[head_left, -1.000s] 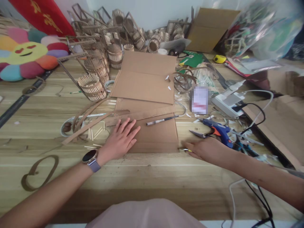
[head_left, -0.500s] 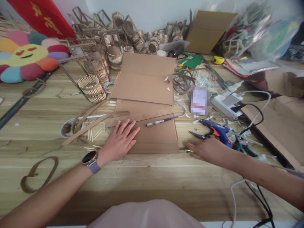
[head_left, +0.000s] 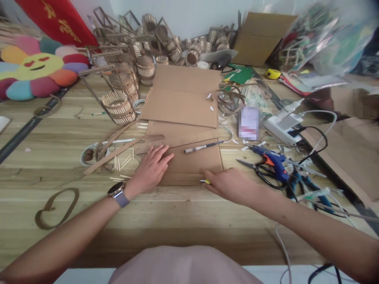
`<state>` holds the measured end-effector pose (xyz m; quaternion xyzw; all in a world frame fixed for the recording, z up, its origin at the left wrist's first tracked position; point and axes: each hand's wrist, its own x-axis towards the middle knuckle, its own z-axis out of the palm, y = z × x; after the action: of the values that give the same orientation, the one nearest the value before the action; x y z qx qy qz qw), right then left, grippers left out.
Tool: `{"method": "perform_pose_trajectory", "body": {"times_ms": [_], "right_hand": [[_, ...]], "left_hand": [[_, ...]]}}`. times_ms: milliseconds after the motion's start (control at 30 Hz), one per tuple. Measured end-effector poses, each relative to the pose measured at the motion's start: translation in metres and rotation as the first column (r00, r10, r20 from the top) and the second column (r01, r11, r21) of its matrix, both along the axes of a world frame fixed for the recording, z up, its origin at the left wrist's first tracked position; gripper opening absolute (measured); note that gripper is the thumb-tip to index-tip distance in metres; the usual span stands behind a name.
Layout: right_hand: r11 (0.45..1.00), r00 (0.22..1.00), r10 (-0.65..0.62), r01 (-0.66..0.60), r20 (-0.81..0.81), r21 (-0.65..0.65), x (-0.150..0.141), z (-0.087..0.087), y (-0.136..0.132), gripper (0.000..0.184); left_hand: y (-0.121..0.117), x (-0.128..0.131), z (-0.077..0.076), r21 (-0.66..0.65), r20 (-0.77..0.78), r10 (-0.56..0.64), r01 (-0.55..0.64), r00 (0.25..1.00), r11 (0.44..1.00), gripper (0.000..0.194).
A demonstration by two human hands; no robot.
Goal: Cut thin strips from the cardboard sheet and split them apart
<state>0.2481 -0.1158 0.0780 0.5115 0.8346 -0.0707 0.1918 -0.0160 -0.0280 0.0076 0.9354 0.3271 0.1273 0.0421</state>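
Observation:
My left hand (head_left: 149,169) lies flat with fingers spread on the left part of a brown cardboard sheet (head_left: 189,165). A watch is on that wrist. My right hand (head_left: 227,183) is closed around a yellow utility knife (head_left: 206,181), most of which the fingers hide. Its metal tip points left over the sheet's near right part. A pen (head_left: 204,147) rests across the sheet, beside a long cardboard strip (head_left: 186,138). Another folded cardboard piece (head_left: 182,96) overlaps the sheet's far side.
Scissors (head_left: 247,163), a blue glue gun (head_left: 272,159) and pliers (head_left: 316,193) lie right of my right hand. Beyond them is a white power strip (head_left: 284,126) with cables. Small wooden buckets (head_left: 118,106) stand at the back left. Short sticks (head_left: 121,162) lie left of the sheet.
My right hand has moved left with the knife, from beside the cardboard to over its near right part. My left hand stays on the sheet. The view has shifted slightly.

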Motion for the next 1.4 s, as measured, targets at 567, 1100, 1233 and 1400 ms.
{"method": "perform_pose_trajectory", "body": {"times_ms": [567,1100,1233,1400], "right_hand": [[0.985,0.985,0.172,-0.172,-0.006,0.003,-0.065,-0.006,0.033,0.031],[0.985,0.981,0.167,-0.160,0.102,-0.068,-0.071,0.009,0.022,0.027],[0.984,0.980,0.170,-0.162,0.100,-0.078,-0.071,0.007,0.022,0.029],[0.984,0.983,0.172,-0.169,0.060,-0.053,-0.065,-0.001,0.024,0.020]], "left_hand": [[-0.002,0.000,-0.003,0.028,0.014,-0.023,0.022,1.000,0.999,0.042],[-0.003,0.001,-0.001,0.055,-0.042,-0.016,0.018,0.999,0.998,0.046],[-0.004,0.001,0.000,0.050,-0.053,-0.015,0.018,0.998,0.999,0.047],[-0.005,0.001,0.001,0.058,-0.053,-0.018,0.021,0.998,0.998,0.046]]}}
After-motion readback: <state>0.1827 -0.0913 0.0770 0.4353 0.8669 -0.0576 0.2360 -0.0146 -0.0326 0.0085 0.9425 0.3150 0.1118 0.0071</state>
